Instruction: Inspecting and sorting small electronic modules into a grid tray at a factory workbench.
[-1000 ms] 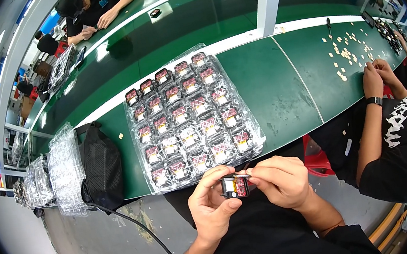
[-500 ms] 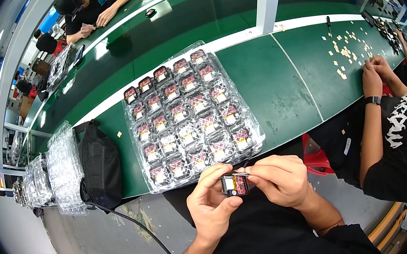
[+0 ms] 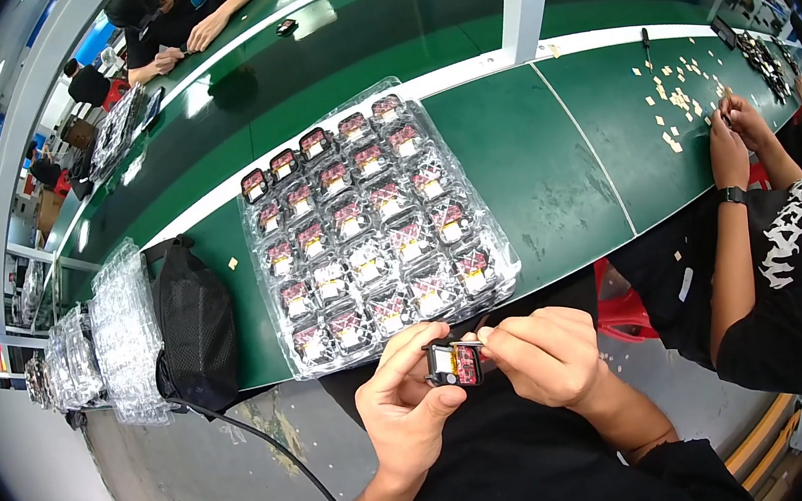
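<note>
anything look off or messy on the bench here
Mostly tidy. The clear tray of small parts overhangs the green bench's near edge, and small tan pieces lie loosely scattered to the right.

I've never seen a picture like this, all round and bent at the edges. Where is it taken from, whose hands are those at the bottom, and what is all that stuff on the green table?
The camera sits on a person's head and looks down; its very wide lens bends straight lines near the rim. No machine is at work here: the two bare hands at the bottom belong to the wearer. The left hand grips a small black and red part between thumb and fingers, and the right hand pinches its other end. Just beyond, on the green workbench, lies a clear plastic tray with rows of similar small parts. To its left lie a black bag and stacks of clear trays. At the right a co-worker's hands sort small tan pieces.
</note>
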The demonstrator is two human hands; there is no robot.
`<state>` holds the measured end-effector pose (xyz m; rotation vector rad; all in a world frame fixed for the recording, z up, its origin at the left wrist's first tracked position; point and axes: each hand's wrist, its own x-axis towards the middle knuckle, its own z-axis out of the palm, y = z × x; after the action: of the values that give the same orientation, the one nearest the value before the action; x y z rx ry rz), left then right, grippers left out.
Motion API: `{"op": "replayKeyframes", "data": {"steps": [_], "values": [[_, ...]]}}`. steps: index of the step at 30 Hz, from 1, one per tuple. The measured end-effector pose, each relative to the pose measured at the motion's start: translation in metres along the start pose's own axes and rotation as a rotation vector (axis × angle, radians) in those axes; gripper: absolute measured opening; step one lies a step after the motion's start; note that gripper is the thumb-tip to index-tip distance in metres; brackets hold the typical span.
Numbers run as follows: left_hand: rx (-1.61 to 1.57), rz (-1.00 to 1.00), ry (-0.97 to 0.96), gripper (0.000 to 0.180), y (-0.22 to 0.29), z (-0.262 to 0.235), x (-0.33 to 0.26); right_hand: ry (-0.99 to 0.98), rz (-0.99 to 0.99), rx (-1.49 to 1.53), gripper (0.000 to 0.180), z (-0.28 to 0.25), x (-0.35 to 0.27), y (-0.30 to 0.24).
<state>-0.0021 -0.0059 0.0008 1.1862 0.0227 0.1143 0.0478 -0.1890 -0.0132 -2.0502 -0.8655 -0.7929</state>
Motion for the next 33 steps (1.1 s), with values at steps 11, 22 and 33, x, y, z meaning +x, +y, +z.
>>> {"op": "replayKeyframes", "data": {"steps": [11,22,33], "values": [[0.042,-0.015,0.021,0.063,0.005,0.002,0.000,0.053,0.015,0.004,0.030,0.006,-0.001,-0.004],[0.016,-0.013,-0.010,0.062,-0.004,-0.007,-0.001,-0.084,0.010,-0.021,0.029,-0.004,0.005,-0.002],[0.173,0.248,-0.141,0.059,0.040,-0.021,0.046,0.234,0.565,0.185,0.013,-0.004,0.004,0.073]]}}
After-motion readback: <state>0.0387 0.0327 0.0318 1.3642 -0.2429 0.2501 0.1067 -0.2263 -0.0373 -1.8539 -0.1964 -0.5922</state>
